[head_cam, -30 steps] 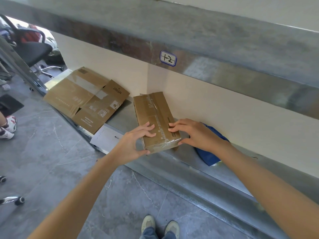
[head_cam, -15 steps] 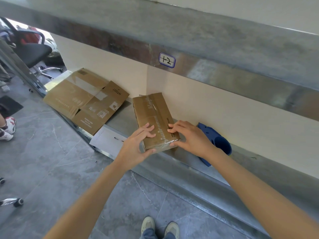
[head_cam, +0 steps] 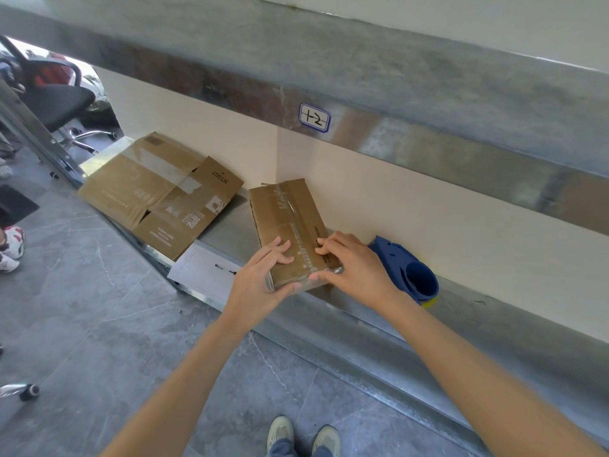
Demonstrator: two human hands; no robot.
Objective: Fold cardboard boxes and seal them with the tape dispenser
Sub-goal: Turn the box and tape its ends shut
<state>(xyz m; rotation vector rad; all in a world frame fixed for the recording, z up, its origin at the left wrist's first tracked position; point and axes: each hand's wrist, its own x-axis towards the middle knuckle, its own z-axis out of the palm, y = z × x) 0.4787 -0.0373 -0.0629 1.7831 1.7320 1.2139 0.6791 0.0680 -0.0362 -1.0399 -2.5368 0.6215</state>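
A small brown cardboard box [head_cam: 286,216], folded shut with clear tape along its top seam, lies on a low metal shelf [head_cam: 362,321]. My left hand [head_cam: 263,278] holds its near left corner, fingers on top and thumb under the end. My right hand [head_cam: 352,265] presses on the near right corner over the tape end. A blue tape dispenser [head_cam: 408,272] stands on the shelf just right of my right hand, partly hidden by my wrist. Flattened cardboard boxes [head_cam: 158,192] lie on the shelf to the left.
A white sheet [head_cam: 201,272] sticks out over the shelf edge left of the box. A beam with a label "1-2" [head_cam: 314,117] runs above. An office chair [head_cam: 52,100] and someone's shoes [head_cam: 11,245] are at far left. My feet [head_cam: 303,437] stand on grey floor.
Both hands stay on the box's near end; the fingers have slid slightly along it. My right arm has shifted, uncovering more of the blue tape dispenser.
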